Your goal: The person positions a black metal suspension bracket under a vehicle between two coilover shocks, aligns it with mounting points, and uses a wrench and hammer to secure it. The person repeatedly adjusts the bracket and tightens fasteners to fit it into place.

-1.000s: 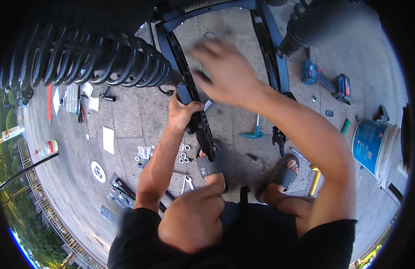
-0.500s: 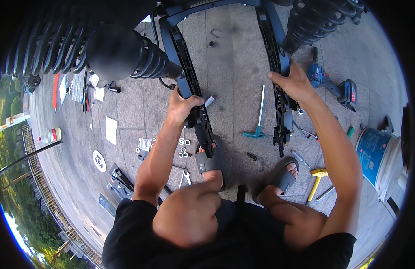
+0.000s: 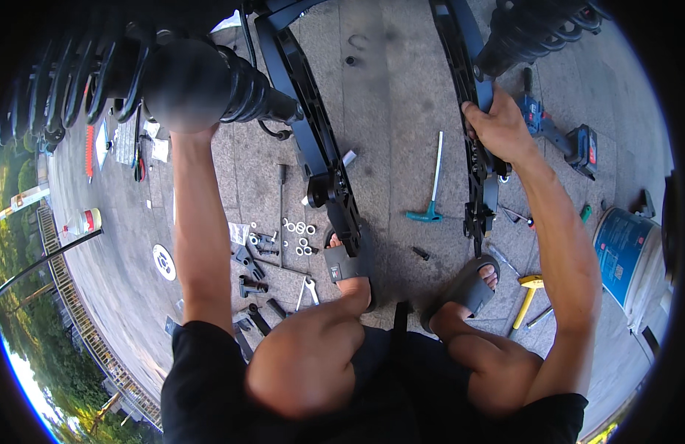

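A black metal frame with two long slotted arms stands before me. Around its right frame arm, just below the right coil spring shock absorber, my right hand is closed with the thumb on the inner side. My left hand reaches up to the left coil spring shock absorber. Only its wrist end shows; the fingers are hidden behind the shock's dark, blurred round part. The left frame arm has no hand on it, and its lower end hangs over my left sandal.
A green T-handle hex key lies between the arms. Right of them are a blue cordless power tool, a yellow hammer and a blue-labelled bucket. White rings, a wrench and black parts lie left.
My left hand has let go of the left frame arm and moved up and left to the shock absorber. The right hand keeps its hold, and the right frame arm has shifted slightly right in view.
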Available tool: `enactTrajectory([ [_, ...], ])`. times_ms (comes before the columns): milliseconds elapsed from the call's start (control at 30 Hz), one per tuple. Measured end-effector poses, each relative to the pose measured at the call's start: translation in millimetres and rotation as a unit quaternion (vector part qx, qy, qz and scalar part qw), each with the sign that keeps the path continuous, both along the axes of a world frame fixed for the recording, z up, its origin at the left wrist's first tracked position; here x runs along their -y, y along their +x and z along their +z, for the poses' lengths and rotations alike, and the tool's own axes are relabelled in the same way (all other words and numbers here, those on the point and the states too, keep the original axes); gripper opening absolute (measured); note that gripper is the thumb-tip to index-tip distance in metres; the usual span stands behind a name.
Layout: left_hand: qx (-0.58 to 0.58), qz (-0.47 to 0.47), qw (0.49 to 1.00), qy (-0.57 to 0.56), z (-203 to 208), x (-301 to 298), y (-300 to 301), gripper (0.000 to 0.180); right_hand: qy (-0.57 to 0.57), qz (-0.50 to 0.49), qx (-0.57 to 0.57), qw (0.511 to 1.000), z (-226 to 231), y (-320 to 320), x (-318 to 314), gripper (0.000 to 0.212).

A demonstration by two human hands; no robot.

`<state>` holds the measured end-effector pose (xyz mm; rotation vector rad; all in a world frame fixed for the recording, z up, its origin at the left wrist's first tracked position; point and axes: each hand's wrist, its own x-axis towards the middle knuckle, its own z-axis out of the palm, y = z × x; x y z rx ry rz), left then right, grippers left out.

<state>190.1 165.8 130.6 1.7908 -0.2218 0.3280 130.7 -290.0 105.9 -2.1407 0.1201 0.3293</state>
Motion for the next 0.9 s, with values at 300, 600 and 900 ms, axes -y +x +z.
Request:
enactTrajectory([
  [300,-0.082,-0.136,0.907,-0.390,-30.2,-9.8,92.4,0.029,0.025,-0.011,-0.020,0.999,14.0,-3.3,-5.0,0.029],
  [600,-0.051,-0.117,0.918,-0.377,-34.3,-7.5,99.9,0.024,0.082,0.002,-0.045,0.996,9.2,-5.1,-7.1,0.027],
  [900,-0.106,-0.241,0.853,-0.451,-36.1,-10.8,96.1,0.016,0.111,-0.001,-0.034,0.993,1.2,-6.2,-7.9,0.027],
])
